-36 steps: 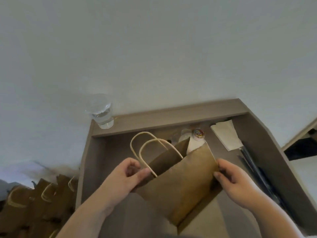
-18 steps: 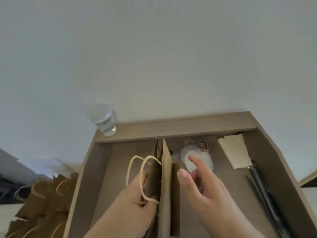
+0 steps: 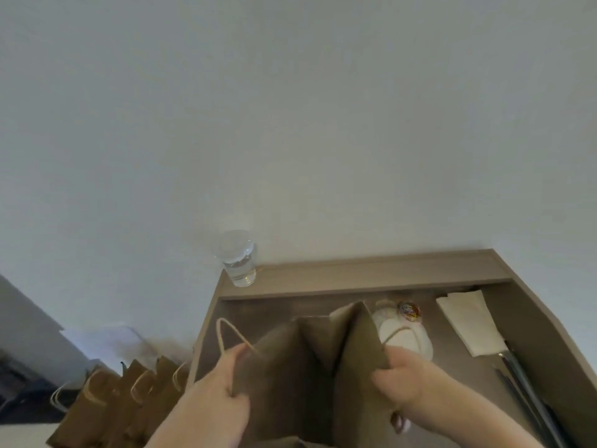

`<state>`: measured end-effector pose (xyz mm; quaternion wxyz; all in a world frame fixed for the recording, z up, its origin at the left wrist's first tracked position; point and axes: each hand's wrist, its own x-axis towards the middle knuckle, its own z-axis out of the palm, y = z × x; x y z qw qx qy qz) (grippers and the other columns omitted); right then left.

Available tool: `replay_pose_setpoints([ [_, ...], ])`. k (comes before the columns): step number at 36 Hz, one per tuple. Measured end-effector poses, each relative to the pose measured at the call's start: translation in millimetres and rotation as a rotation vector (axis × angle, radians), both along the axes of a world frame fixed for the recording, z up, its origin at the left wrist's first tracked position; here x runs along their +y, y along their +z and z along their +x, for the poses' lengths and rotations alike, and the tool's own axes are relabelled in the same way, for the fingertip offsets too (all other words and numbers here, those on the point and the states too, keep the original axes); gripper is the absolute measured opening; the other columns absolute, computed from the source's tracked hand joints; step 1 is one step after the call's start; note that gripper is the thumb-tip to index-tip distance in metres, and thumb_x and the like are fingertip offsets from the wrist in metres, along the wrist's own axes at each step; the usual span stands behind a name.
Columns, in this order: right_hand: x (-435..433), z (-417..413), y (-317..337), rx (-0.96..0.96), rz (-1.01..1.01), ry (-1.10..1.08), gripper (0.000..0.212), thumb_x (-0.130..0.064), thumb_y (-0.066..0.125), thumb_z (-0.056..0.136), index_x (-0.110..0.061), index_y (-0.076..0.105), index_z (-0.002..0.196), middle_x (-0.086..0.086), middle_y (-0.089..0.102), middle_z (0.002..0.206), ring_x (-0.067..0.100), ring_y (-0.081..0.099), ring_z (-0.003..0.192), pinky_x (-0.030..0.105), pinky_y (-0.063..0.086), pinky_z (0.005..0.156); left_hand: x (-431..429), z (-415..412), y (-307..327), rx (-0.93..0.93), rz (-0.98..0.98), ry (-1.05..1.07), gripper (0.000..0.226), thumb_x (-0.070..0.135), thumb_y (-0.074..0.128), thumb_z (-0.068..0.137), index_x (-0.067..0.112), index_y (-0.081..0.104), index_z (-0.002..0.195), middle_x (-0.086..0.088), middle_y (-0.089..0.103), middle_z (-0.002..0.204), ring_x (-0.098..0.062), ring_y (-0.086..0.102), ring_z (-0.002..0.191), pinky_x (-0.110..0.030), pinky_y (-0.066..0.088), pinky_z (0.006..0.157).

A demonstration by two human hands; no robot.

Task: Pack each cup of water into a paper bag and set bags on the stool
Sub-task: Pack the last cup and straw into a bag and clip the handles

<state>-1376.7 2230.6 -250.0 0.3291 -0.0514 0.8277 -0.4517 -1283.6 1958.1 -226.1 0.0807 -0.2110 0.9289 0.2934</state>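
A brown paper bag point(image 3: 310, 376) with twine handles is held over the recessed desk point(image 3: 387, 273), its mouth pulled apart towards me. My left hand point(image 3: 223, 392) grips the bag's left rim by the handle. My right hand point(image 3: 403, 379) grips the right rim. A clear plastic cup of water point(image 3: 238, 259) with a lid stands on the desk's back ledge at the left corner, apart from both hands. Several more brown paper bags point(image 3: 129, 402) stand in a row to the lower left; what they rest on is hidden.
Behind the bag lie a white pouch point(image 3: 407, 337) with a small colourful round lid point(image 3: 409, 311), a folded white napkin point(image 3: 468, 321), and dark utensils point(image 3: 523, 389) along the right side. A plain wall fills the upper view.
The bag was flat and edge-on half a second ago; both hands have now pulled its sides apart. The view has shifted, so the desk sits further right and lower.
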Motion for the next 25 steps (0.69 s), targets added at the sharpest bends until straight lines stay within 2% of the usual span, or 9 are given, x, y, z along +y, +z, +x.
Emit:
replay_pose_setpoints([
  [3,3,-1,5,-0.1,0.111,0.081,0.041,-0.007,0.054,0.09,-0.016,0.053,0.13,0.027,0.071,0.078,0.032,0.066,0.058,0.035,0.052,0.051,-26,7,9,0.037,0.054,0.064,0.06,0.013,0.055,0.093,0.063,0.047,0.126,0.009,0.07,0.12,-0.004,0.075,0.087,-0.022,0.057,0.078],
  [6,-8,1,6,-0.015,0.146,0.043,0.022,-0.009,0.057,0.097,-0.026,0.052,0.109,0.021,0.075,0.094,0.028,0.069,0.068,0.036,0.057,0.059,-22,11,8,0.12,0.037,0.11,0.064,0.009,0.057,0.1,0.044,0.041,0.151,0.002,0.066,0.133,-0.019,0.067,0.115,-0.033,0.055,0.095],
  [9,-38,25,13,0.346,0.351,0.07,0.03,-0.036,0.055,0.095,-0.033,0.053,0.125,-0.008,0.069,0.09,0.005,0.066,0.072,0.024,0.054,0.066,4,18,17,0.088,-0.115,-0.004,0.062,0.03,0.055,0.102,0.045,0.024,0.154,0.021,0.065,0.096,0.004,0.064,0.078,-0.013,0.051,0.07],
  [11,-67,45,26,0.35,0.403,0.159,0.068,-0.056,0.048,0.084,-0.044,0.03,0.149,-0.013,0.072,0.098,0.008,0.069,0.086,0.031,0.058,0.08,26,21,22,0.042,-0.091,-0.07,0.064,0.042,0.049,0.104,0.042,0.013,0.156,0.015,0.068,0.116,0.0,0.069,0.098,-0.019,0.055,0.091],
  [13,-89,54,30,0.327,0.41,0.251,0.071,-0.057,0.043,0.078,-0.044,0.029,0.147,-0.009,0.073,0.104,0.017,0.072,0.097,0.038,0.058,0.088,42,20,26,-0.099,-0.082,-0.187,0.064,0.047,0.043,0.105,0.038,0.009,0.159,0.006,0.064,0.135,-0.014,0.067,0.118,-0.029,0.051,0.104],
  [19,-69,32,41,0.35,0.435,0.134,0.023,-0.039,0.051,0.091,-0.036,0.052,0.114,-0.011,0.07,0.096,0.007,0.067,0.086,0.033,0.059,0.081,-8,29,33,0.011,-0.112,0.05,0.067,0.033,0.053,0.1,0.052,0.016,0.153,0.016,0.063,0.075,0.007,0.063,0.065,-0.01,0.053,0.074],
  [21,-52,12,38,0.345,0.485,0.109,0.036,-0.036,0.051,0.083,-0.032,0.059,0.117,-0.01,0.071,0.104,0.012,0.067,0.095,0.038,0.058,0.092,-30,31,36,0.008,-0.062,0.129,0.064,0.03,0.051,0.101,0.05,0.021,0.153,0.014,0.068,0.08,0.001,0.069,0.067,-0.012,0.055,0.07],
  [23,-39,-7,30,0.351,0.522,0.099,0.064,-0.032,0.054,0.082,-0.032,0.054,0.146,-0.001,0.07,0.127,0.013,0.063,0.1,0.035,0.057,0.098,-42,33,40,0.007,0.012,0.208,0.061,0.026,0.048,0.105,0.048,0.022,0.155,0.016,0.069,0.088,-0.004,0.072,0.06,-0.011,0.052,0.057],
  [25,-39,-19,22,0.301,0.467,0.116,0.073,-0.029,0.057,0.085,-0.034,0.043,0.157,0.0,0.068,0.128,0.003,0.05,0.075,0.028,0.058,0.078,-45,35,43,0.008,0.057,0.231,0.06,0.025,0.047,0.105,0.05,0.023,0.154,0.015,0.07,0.098,-0.006,0.075,0.063,-0.014,0.058,0.065],
])
